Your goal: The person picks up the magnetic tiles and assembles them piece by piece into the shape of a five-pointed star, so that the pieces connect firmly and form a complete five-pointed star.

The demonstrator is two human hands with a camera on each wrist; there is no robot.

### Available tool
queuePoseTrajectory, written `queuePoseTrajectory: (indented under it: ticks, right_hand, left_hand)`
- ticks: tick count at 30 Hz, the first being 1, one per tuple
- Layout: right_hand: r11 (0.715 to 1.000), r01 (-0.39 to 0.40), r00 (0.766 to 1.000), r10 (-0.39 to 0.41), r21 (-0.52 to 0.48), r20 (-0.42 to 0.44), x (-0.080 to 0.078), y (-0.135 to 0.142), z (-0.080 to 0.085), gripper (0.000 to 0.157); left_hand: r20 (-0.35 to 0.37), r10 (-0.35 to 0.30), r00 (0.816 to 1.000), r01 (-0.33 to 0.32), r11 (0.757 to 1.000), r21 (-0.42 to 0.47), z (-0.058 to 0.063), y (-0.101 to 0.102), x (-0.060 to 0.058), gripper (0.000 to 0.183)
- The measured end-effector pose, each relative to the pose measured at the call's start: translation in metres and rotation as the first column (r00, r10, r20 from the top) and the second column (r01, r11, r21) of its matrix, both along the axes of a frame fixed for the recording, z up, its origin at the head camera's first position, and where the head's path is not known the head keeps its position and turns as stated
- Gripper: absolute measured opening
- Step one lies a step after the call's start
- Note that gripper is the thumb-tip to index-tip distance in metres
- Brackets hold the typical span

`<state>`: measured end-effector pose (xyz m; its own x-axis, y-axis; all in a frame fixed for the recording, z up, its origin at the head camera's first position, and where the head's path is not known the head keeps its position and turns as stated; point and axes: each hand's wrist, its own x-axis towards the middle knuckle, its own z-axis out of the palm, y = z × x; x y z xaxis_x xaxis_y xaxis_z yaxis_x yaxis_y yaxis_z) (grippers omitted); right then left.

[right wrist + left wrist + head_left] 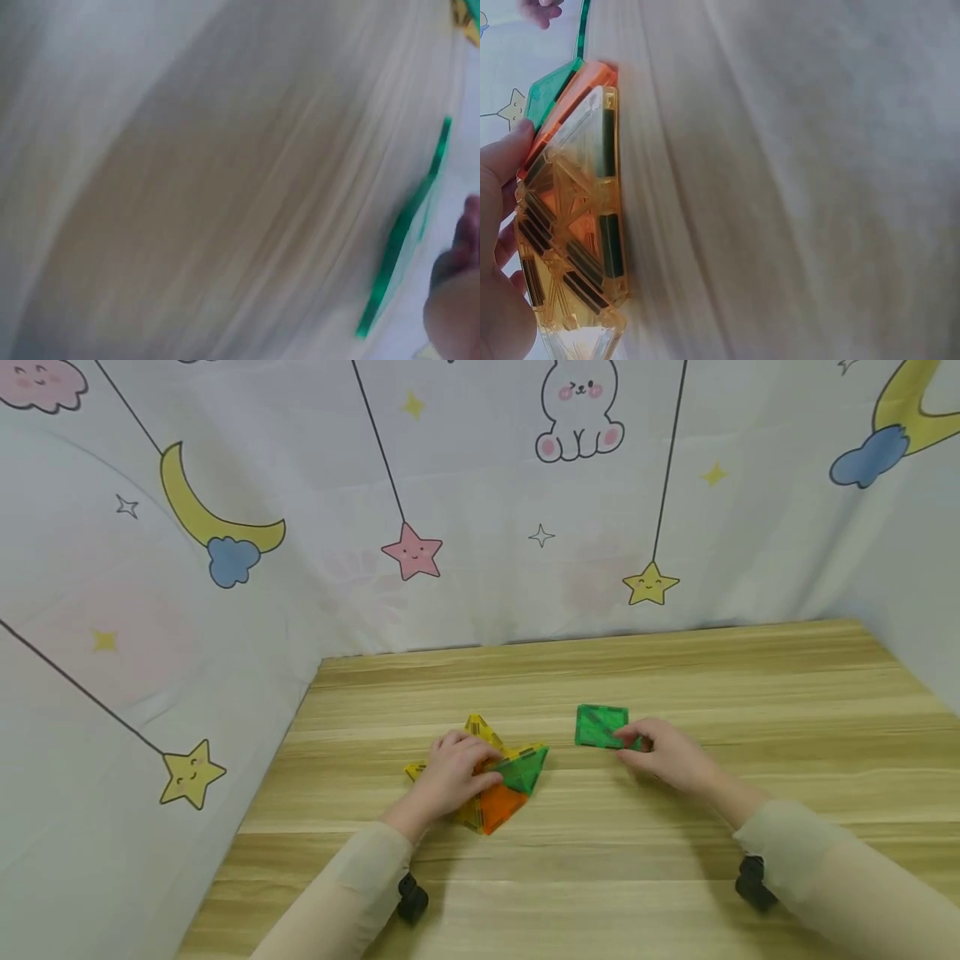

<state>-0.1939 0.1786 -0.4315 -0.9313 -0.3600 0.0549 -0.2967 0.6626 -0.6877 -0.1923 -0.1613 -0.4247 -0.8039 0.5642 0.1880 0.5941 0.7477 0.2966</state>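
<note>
In the head view my left hand [453, 772] rests over a pointed structure of magnetic tiles [504, 806], its fingers bent around the upper part. Yellow, orange and green see-through tiles make up this shape, and the hand hides its middle. The left wrist view shows fingers and thumb at the side of the tile structure [574, 217]. Farther right, a flat green magnetic tile piece [600, 727] lies on the table. My right hand [667, 756] pinches its near right corner between thumb and fingers. Seen from the right wrist, the green piece [397, 240] is edge-on and blurred.
Both the structure and the green piece lie on a wood-grain table [570, 893]. A white cloth [495, 602] printed with stars and moons hangs behind and along the left side. A small black device [411, 897] sits under the left sleeve, another [754, 883] under the right.
</note>
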Motion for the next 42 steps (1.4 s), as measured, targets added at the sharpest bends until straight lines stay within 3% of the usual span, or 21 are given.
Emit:
queuePoseTrajectory:
  ticks: [5,9,17,28,42]
  right_hand:
    - [0.982,0.035,0.982,0.002,0.188,-0.190,-0.003,0.031,-0.003,0.049]
    - [0.962,0.058,0.981,-0.006,0.267,-0.194,-0.002,0.052,-0.007,0.057]
    - [0.972,-0.026,0.995,0.047,0.234,-0.086,0.005,0.061,-0.010,0.062]
    - [0.967,-0.081,0.983,0.117,0.244,-0.140,0.027,0.041,-0.018,0.059]
    - [0.967,-0.071,0.969,0.125,0.243,-0.215,0.039,0.009,-0.024,0.053]
  left_hand:
    - [0.005,0.009,1.000,-0.009,1.000,0.004,0.001,0.002,-0.004,0.025]
    - [0.009,0.016,1.000,-0.016,1.000,-0.001,0.001,0.003,-0.006,0.025]
    - [0.001,0.024,1.000,-0.024,1.000,-0.002,0.000,0.004,-0.009,0.024]
    - [0.028,0.078,0.997,-0.078,0.997,0.015,0.004,0.010,-0.009,0.035]
    - [0.029,0.005,1.000,-0.006,1.000,0.016,0.011,0.027,0.001,0.050]
